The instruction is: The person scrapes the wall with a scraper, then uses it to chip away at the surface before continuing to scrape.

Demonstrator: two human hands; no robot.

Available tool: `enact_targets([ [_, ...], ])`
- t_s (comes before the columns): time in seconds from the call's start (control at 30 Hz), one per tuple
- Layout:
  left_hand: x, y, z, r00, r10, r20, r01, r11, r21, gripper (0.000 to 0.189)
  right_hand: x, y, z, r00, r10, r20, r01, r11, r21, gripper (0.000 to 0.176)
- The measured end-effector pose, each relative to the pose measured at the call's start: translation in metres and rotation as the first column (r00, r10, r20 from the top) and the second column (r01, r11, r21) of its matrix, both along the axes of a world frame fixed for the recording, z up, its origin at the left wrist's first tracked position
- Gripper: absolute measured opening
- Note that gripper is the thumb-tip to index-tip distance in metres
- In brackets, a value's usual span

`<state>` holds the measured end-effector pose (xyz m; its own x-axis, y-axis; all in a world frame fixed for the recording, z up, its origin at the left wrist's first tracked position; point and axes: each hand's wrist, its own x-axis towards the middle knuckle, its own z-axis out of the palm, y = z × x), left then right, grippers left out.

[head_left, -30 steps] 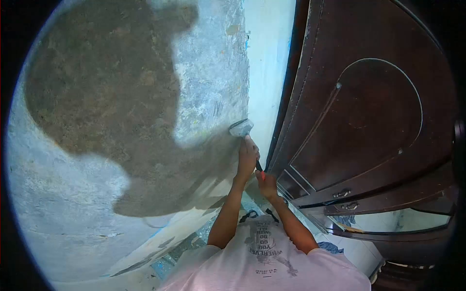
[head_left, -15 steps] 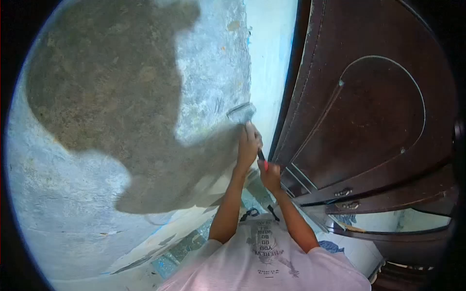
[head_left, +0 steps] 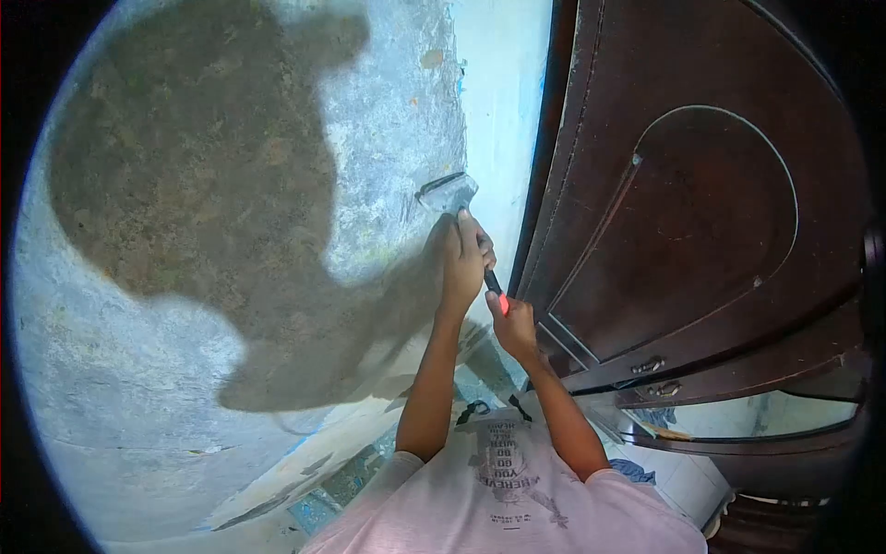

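Note:
Both of my hands are on one scraper (head_left: 447, 193), which has a wide metal blade and a black handle with a red end. The blade lies against the worn, patchy wall (head_left: 388, 120), close to the edge of a smoother pale strip (head_left: 496, 111). My left hand (head_left: 466, 263) grips the upper part near the blade, its thumb or finger pointing up toward it. Lower down, my right hand (head_left: 514, 325) is closed around the red end of the handle. The handle's middle shows between the two hands.
A dark brown wooden cabinet (head_left: 701, 212) with carved trim and metal handles (head_left: 649, 367) stands just right of the pale strip. My shadow (head_left: 203, 185) covers much of the wall at left. Blue cloth (head_left: 633, 470) lies low at the right.
The scraper and both hands have moved a little up and to the left along the wall. The grip of both hands looks the same; the view has shifted slightly.

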<state>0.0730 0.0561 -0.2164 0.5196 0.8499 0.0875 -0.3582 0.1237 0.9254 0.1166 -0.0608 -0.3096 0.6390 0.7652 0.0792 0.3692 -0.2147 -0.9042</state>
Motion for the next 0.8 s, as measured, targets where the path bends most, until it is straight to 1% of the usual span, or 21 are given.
enact_targets([
  [0.07,0.000,0.001,-0.005,0.998,0.016,-0.058,-0.016,1.000,0.004,0.045,-0.003,-0.004,0.004,0.999,-0.005,0.043,0.002,0.997,0.080,0.052],
  [0.1,-0.002,-0.004,-0.011,1.000,0.005,-0.026,-0.006,0.999,-0.042,0.045,-0.003,-0.007,-0.019,0.993,0.010,0.117,-0.022,0.995,0.100,0.051],
  [0.13,0.000,-0.004,-0.032,0.995,0.031,-0.098,-0.038,0.997,-0.067,0.046,0.000,-0.010,-0.057,0.991,0.062,0.117,-0.073,0.993,0.089,0.055],
  [0.2,-0.007,-0.014,-0.048,0.994,0.010,-0.113,-0.016,0.999,-0.051,0.047,-0.009,-0.021,-0.059,0.988,-0.002,0.154,0.001,1.000,0.008,0.056],
  [0.23,-0.007,-0.011,-0.050,0.994,-0.018,-0.105,0.007,0.995,-0.102,0.047,-0.008,-0.016,-0.056,0.988,-0.002,0.156,0.000,1.000,0.013,0.056],
  [0.27,-0.004,-0.005,-0.051,0.994,-0.017,-0.108,0.006,0.995,-0.103,0.047,-0.006,-0.013,-0.054,0.972,-0.037,0.231,0.015,0.995,0.099,0.056],
  [0.3,-0.002,-0.004,-0.033,0.996,-0.001,-0.085,-0.006,0.997,-0.076,0.047,-0.007,-0.014,-0.048,0.952,-0.075,0.296,0.023,0.984,0.176,0.056],
  [0.33,-0.001,-0.006,-0.017,0.998,0.014,-0.063,-0.018,0.998,-0.054,0.047,0.001,-0.012,-0.027,0.976,0.019,0.215,-0.029,0.999,0.043,0.055],
  [0.37,-0.001,-0.006,-0.001,0.999,0.019,-0.044,-0.021,0.998,-0.059,0.047,0.000,-0.012,-0.006,0.992,0.015,0.129,-0.017,1.000,0.014,0.055],
  [0.4,-0.001,-0.003,0.002,0.999,0.018,-0.038,-0.020,0.998,-0.053,0.047,-0.001,-0.008,0.009,0.999,0.006,0.047,-0.006,1.000,-0.006,0.054],
  [0.47,-0.004,-0.005,0.000,0.999,-0.015,-0.041,0.017,0.999,0.037,0.047,-0.004,-0.009,-0.002,0.999,-0.001,0.054,0.000,1.000,0.018,0.053],
  [0.53,-0.003,-0.008,-0.033,0.996,0.038,-0.082,-0.044,0.997,-0.066,0.045,-0.010,-0.016,-0.021,0.998,-0.007,0.058,0.005,0.999,0.042,0.053],
  [0.57,-0.007,-0.010,-0.044,0.995,0.040,-0.093,-0.046,0.997,-0.066,0.044,-0.013,-0.021,-0.031,0.997,0.007,0.073,-0.010,0.999,0.041,0.053],
  [0.6,-0.010,-0.014,-0.040,0.993,0.041,-0.107,-0.048,0.996,-0.069,0.044,-0.016,-0.023,-0.030,0.996,0.021,0.085,-0.024,0.999,0.036,0.054],
  [0.63,-0.009,-0.013,-0.035,0.993,0.038,-0.111,-0.046,0.996,-0.070,0.044,-0.017,-0.020,-0.030,0.989,0.005,0.147,-0.005,1.000,0.003,0.056],
  [0.67,-0.007,-0.010,-0.030,0.993,0.038,-0.113,-0.045,0.997,-0.061,0.047,-0.014,-0.016,-0.029,0.990,0.001,0.143,-0.001,1.000,-0.001,0.056],
  [0.7,-0.006,-0.010,-0.017,0.992,0.038,-0.118,-0.045,0.997,-0.056,0.050,-0.013,-0.013,-0.014,0.995,0.000,0.099,-0.005,0.999,0.044,0.056],
  [0.73,-0.005,-0.004,-0.008,0.998,-0.012,-0.069,0.007,0.998,-0.067,0.050,-0.012,-0.011,-0.004,0.998,0.002,0.055,-0.007,0.996,0.091,0.056],
  [0.77,-0.004,-0.006,0.002,0.998,-0.005,-0.057,0.002,0.998,-0.058,0.049,-0.009,-0.008,0.001,0.999,-0.030,0.009,0.030,0.999,0.010,0.057],
  [0.8,-0.003,-0.006,0.010,0.999,0.003,-0.043,-0.005,0.999,-0.046,0.049,-0.007,-0.007,0.000,0.999,-0.031,0.013,0.031,0.999,0.016,0.057],
])
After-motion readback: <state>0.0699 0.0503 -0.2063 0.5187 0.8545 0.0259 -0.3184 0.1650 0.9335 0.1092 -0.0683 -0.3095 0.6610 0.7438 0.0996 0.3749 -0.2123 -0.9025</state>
